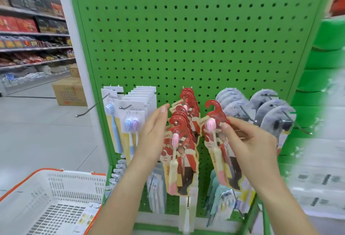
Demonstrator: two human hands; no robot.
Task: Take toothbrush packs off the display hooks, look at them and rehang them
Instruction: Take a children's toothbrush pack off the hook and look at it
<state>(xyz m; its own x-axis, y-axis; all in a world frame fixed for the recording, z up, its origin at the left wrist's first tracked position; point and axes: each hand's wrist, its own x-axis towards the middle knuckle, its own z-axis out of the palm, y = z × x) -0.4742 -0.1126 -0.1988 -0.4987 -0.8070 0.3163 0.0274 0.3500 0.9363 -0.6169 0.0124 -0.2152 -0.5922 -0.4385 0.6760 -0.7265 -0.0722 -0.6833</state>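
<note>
Right hand (250, 141) pinches a red hook-topped cardboard toothbrush pack (217, 134), held off the hooks, tilted, before the green perforated metal pegboard (186, 39). Left hand (155, 132) flat, fingers straight, touching the left edge of hanging red packs (183, 141) just beside it.

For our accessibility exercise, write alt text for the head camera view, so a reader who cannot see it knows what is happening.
A person's right hand holds a red toothbrush pack just off a green pegboard, while the open left hand touches the red packs hanging on the hook. White and grey packs hang either side; a white basket sits lower left.
</note>
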